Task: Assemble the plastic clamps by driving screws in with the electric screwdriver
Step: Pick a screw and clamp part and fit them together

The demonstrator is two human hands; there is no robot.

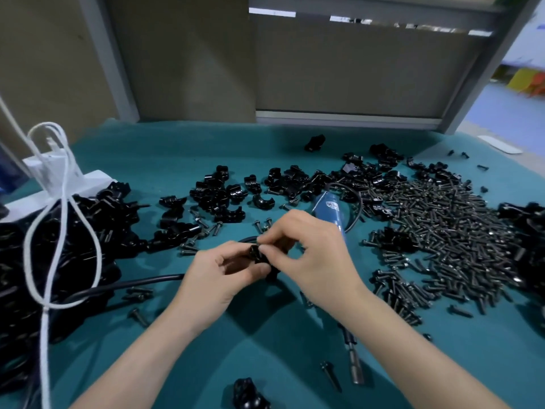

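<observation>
Both hands meet over the middle of the teal table cover (pixel 177 149). The left hand (pixel 218 278) grips a small black clamp (pixel 259 256) from below, fingers curled around it. The right hand (pixel 312 255) pinches the clamp's top between thumb and forefinger. The fingers cover most of the clamp, so I cannot tell which way it points.

The electric screwdriver (pixel 328 211) lies flat on the cover just beyond and under the right hand. Its long axis runs from far to near: the blue body is on the far side, and the metal bit end comes out below the right forearm, pointing toward the person.

A wide pile of screws (pixel 448 231) is spread on the right. Loose clamp parts (pixel 295 184) lie across the far middle, and a heap of black clamps (pixel 59 246) sits on the left under a looped white cord (pixel 59 202). A black cable (pixel 141 283) runs in toward the left hand.
</observation>
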